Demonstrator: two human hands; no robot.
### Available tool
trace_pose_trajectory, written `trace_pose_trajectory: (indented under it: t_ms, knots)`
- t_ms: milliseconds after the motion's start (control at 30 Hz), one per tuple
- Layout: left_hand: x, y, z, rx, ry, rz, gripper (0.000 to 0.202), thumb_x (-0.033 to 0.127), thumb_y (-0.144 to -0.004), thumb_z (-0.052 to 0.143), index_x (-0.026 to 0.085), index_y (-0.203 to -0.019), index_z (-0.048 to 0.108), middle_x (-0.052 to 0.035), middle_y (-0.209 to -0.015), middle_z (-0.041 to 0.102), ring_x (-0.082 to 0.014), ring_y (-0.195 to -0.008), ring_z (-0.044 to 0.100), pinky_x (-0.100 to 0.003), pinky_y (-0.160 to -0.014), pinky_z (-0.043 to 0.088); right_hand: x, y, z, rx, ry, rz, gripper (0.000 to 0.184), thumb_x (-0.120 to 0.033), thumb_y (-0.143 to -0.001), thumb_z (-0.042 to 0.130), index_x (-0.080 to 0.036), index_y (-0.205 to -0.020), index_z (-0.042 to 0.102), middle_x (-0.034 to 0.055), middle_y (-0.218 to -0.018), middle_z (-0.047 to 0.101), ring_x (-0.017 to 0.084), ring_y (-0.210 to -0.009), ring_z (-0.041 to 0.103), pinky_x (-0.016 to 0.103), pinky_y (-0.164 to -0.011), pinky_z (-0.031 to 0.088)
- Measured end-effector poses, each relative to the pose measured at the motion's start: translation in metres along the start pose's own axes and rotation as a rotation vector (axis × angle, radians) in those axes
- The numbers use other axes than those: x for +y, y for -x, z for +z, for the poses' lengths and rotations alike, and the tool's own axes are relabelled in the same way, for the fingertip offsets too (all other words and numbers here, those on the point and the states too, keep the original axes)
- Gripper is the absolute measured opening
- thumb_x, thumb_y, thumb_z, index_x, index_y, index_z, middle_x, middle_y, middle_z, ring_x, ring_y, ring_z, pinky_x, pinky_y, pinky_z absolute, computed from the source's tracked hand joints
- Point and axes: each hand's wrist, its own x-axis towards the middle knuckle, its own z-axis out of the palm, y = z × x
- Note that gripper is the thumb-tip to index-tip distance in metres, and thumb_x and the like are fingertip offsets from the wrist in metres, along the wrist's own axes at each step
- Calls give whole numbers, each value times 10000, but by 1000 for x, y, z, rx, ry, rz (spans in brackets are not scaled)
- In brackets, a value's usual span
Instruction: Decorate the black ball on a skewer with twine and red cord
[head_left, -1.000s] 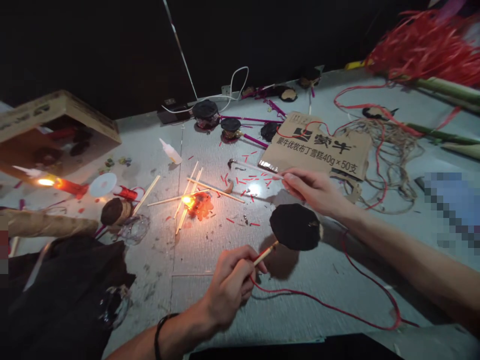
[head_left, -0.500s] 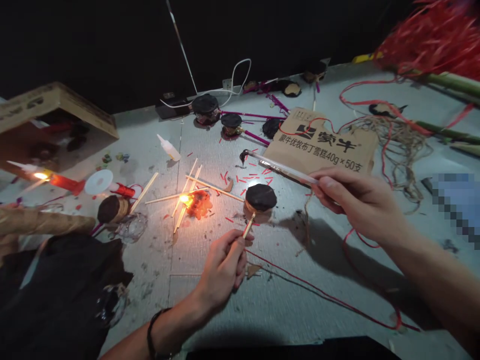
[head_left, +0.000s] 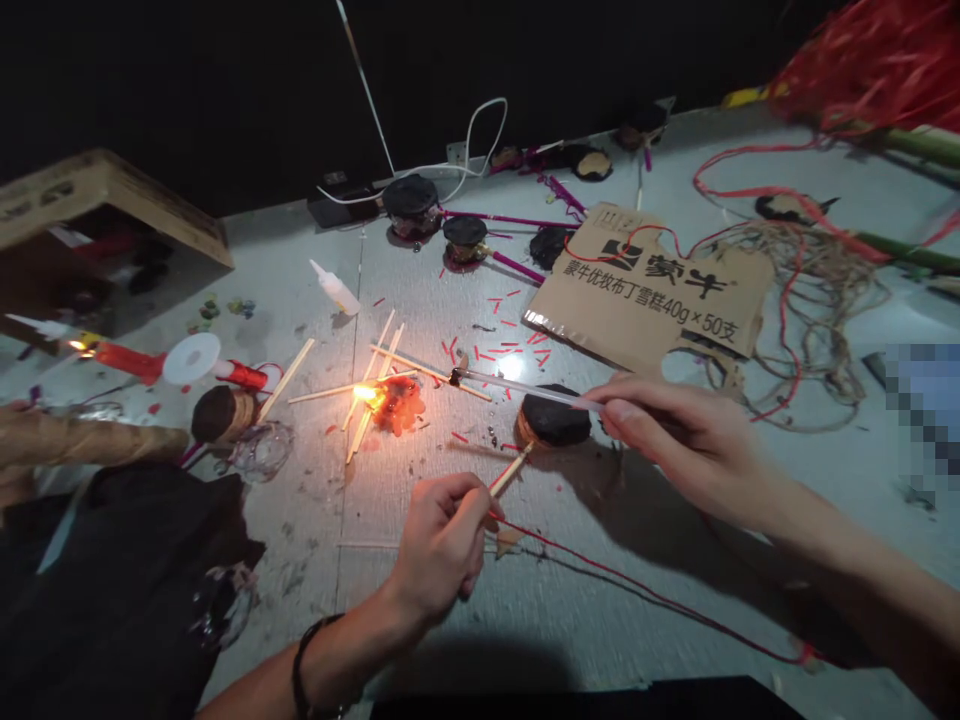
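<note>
1. While a clear rod (head_left: 517, 387) is pinched by the right hand (head_left: 675, 435), its fingers (head_left: 611, 412) are closed on the rod's near end, so a firm enough grip is shown there.
2. A thin wooden stick (head_left: 511, 472) is gripped by the left hand (head_left: 442, 535), with the fingers curled shut around it, basically a loose fist.
3. The rod's long axis is laid roughly sideways across the view, running out left from the right fingers to a dark blobbed tip (head_left: 454, 377). That tip is pointed at a small flame (head_left: 367, 393) and is held near it, not in it.
4. A black disc (head_left: 553, 420) is carried on the far end of the stick, between the two hands but nearer the right fingers, with the rod crossing its upper edge. Whether it's touching the table can't be told.
5. The flame is perched on crossed wooden sticks (head_left: 382, 375), with a red melted patch (head_left: 401, 405) right beside it.
6. Further out, a printed cardboard sheet (head_left: 645, 290) is laid up and to the right, tangled twine (head_left: 817, 320) is heaped past it, and a white glue bottle (head_left: 335, 290) is stood to the left.
</note>
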Motion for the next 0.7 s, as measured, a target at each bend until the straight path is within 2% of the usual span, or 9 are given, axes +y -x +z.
trace_pose_trajectory:
  t_ms: [133,333,533,700]
  knots:
    - [2,-3,-1,-5,66,16,371,473,-948,673,177,-725,658,105,-343,370,-58,-250,304,-163,-292,274,4,2,-3,10,20,-21,175,-321,-1057,650,-329,-1069,824,42,-972,820,186,-707,700,313,-575,524]
    - [2,-7,-3,-1,136,15,371,476,-949,703,158,-760,683,109,-359,371,-62,-252,344,-162,-300,299,7,2,-5,53,68,-4,171,-351,-1040,661,-339,-996,825,43,-905,824,214,-710,744,344,-603,596]
    - [2,-8,-5,-19,190,28,376,446,-984,673,148,-757,704,117,-377,330,-54,-258,356,-153,-323,261,8,0,-20,52,103,-10,163,-275,-1015,669,-331,-969,815,41,-895,838,193,-647,746,278,-510,579]
    - [5,-7,-5,-31,223,16,367,431,-996,655,142,-783,729,123,-397,301,-56,-271,346,-157,-332,273,8,-5,-35,14,180,-98,153,-246,-994,666,-298,-948,802,-2,-818,824,145,-578,732,197,-473,546]
